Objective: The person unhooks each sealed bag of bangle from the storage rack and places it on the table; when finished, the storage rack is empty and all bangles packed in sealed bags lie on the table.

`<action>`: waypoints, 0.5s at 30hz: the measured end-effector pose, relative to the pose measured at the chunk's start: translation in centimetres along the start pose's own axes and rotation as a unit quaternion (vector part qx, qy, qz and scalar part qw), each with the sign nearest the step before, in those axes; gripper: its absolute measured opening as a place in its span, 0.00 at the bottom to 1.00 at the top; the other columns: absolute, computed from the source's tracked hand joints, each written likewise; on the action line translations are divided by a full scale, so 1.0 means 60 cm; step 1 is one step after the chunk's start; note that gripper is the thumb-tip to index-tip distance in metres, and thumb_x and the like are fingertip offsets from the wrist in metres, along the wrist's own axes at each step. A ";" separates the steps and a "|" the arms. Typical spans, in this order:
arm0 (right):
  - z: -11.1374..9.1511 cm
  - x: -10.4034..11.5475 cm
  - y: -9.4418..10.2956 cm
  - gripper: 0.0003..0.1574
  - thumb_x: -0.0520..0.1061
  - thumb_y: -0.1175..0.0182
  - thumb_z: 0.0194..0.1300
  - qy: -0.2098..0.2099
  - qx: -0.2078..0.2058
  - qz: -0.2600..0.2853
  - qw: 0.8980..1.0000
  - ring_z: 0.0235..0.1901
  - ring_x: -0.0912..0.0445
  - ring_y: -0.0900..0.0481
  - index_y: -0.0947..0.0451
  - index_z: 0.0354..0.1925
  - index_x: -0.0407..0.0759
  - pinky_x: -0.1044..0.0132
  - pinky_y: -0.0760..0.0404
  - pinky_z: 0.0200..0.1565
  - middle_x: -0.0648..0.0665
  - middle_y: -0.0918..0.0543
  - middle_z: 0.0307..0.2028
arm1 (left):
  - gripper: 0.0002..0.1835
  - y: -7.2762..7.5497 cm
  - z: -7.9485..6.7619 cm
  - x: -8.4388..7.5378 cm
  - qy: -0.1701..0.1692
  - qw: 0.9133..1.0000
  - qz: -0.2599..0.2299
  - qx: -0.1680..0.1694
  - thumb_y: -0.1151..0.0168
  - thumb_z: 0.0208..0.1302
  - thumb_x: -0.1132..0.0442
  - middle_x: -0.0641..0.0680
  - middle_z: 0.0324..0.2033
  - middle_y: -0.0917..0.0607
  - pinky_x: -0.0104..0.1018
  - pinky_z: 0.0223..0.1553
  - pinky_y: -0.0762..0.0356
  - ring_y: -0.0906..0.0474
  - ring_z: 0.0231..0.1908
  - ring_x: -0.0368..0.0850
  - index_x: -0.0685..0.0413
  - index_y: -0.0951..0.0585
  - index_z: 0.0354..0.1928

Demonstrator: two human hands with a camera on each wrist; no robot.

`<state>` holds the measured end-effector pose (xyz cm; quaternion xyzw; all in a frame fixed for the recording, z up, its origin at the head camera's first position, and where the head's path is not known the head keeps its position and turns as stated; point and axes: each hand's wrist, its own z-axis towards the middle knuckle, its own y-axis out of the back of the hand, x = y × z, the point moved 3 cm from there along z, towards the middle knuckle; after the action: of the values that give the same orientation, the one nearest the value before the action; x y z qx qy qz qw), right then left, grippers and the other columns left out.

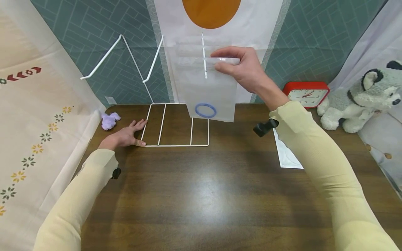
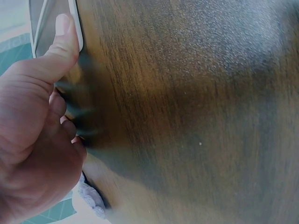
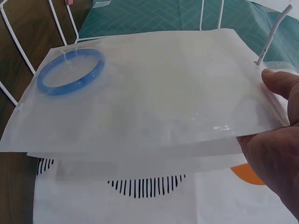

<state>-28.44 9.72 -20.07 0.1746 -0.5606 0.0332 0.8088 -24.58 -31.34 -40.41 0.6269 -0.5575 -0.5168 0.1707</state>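
Note:
My right hand (image 1: 246,68) pinches the top edge of a translucent plastic bag (image 1: 210,92) between thumb and fingers. Inside, near the bag's bottom, lies a blue ring (image 3: 70,88). A white wire rack (image 1: 176,145) stands at the back of the table, with long prongs rising from it. One prong (image 1: 204,55) overlaps the bag's top in the head view; in the right wrist view it sticks out from the bag beside my thumb. Another translucent sheet shows behind the bag. My left hand (image 1: 127,135) rests at the rack's left base corner, fingers extended, thumb along the wire.
On the left is a small purple toy (image 1: 109,120). A red clock (image 1: 306,94) and a plush dog (image 1: 361,97) stand at the back right. Beneath my right forearm lies a white packet (image 1: 286,155). The wooden table (image 1: 201,195) spreads out in front.

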 end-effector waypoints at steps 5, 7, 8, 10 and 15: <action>0.002 -0.002 -0.004 0.15 0.36 0.33 0.65 -0.003 -0.010 0.004 1.000 0.52 0.51 0.26 0.14 0.51 0.38 0.63 0.21 0.51 0.43 0.17 0.51 | 0.57 -0.001 -0.001 -0.001 -0.001 1.000 -0.001 -0.002 0.27 0.59 0.50 0.66 0.77 0.59 0.72 0.66 0.60 0.69 0.73 0.72 0.59 0.54 0.79; 0.003 -0.002 -0.004 0.15 0.36 0.33 0.64 -0.002 -0.013 0.006 1.000 0.53 0.52 0.26 0.14 0.50 0.38 0.63 0.21 0.51 0.43 0.17 0.51 | 0.57 -0.001 0.000 -0.001 -0.001 1.000 -0.001 -0.002 0.27 0.59 0.50 0.66 0.77 0.59 0.72 0.66 0.60 0.69 0.73 0.72 0.59 0.54 0.79; 0.003 -0.003 -0.004 0.15 0.36 0.33 0.64 -0.001 -0.013 0.006 1.000 0.53 0.52 0.26 0.14 0.50 0.38 0.63 0.21 0.51 0.43 0.16 0.50 | 0.57 -0.001 -0.001 0.000 -0.002 1.000 -0.001 -0.001 0.27 0.59 0.50 0.66 0.77 0.59 0.72 0.66 0.60 0.70 0.73 0.72 0.59 0.54 0.79; 0.003 -0.003 -0.004 0.15 0.36 0.33 0.64 0.001 -0.014 0.004 1.000 0.53 0.52 0.26 0.14 0.50 0.38 0.63 0.21 0.52 0.43 0.16 0.50 | 0.57 -0.001 0.000 0.001 -0.002 1.000 -0.002 0.000 0.27 0.59 0.50 0.66 0.77 0.59 0.72 0.65 0.60 0.70 0.73 0.72 0.59 0.55 0.79; -0.001 -0.001 -0.003 0.14 0.36 0.33 0.65 0.004 -0.014 -0.005 1.000 0.56 0.53 0.27 0.14 0.50 0.38 0.62 0.23 0.54 0.43 0.17 0.52 | 0.57 -0.001 0.000 0.001 -0.002 1.000 -0.001 0.001 0.27 0.60 0.50 0.66 0.77 0.60 0.72 0.66 0.61 0.70 0.73 0.72 0.59 0.55 0.79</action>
<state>-28.35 9.61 -20.18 0.1663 -0.5570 0.0222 0.8134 -24.57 -31.38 -40.52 0.6269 -0.5576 -0.5174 0.1685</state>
